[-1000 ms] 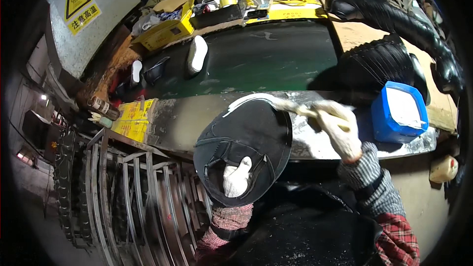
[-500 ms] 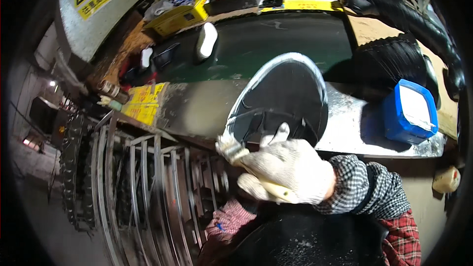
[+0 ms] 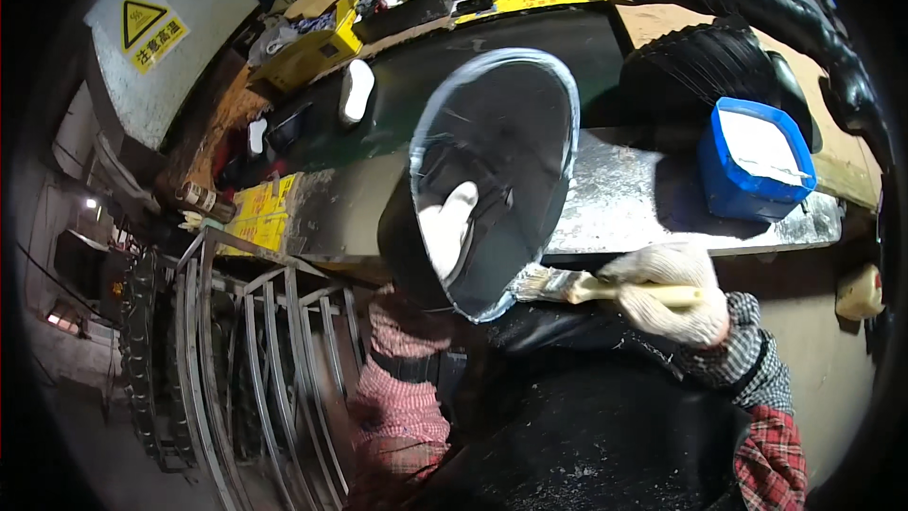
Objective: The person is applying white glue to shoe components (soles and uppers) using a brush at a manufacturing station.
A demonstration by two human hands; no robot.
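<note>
A black, hollow, oval-mouthed piece [image 3: 520, 147] stands tilted at the bench's front edge, its rim smeared white all round. My left hand [image 3: 452, 227], in a white knit glove, grips it at the left side of the mouth. Its thumb or a finger shows inside; the others are hidden by the wall. My right hand [image 3: 667, 293], gloved alike, is closed round the pale handle of a flat paintbrush [image 3: 586, 287]. The white-coated bristles touch the lower right of the rim. Right of the piece, a blue tub [image 3: 757, 194] holds white stuff.
The bench [image 3: 615, 189] bears a dark green surface with a white sole-shaped piece [image 3: 357, 92]. Behind lie a yellow bin [image 3: 307, 55] and clutter. A black ribbed piece [image 3: 695, 71] is at the right. A metal rack [image 3: 274, 350] stands left, below the bench.
The brush has gone from the rim's left side to its lower right, my right hand moving right. The oval piece has shifted and tilted. My left hand now shows inside the mouth.
</note>
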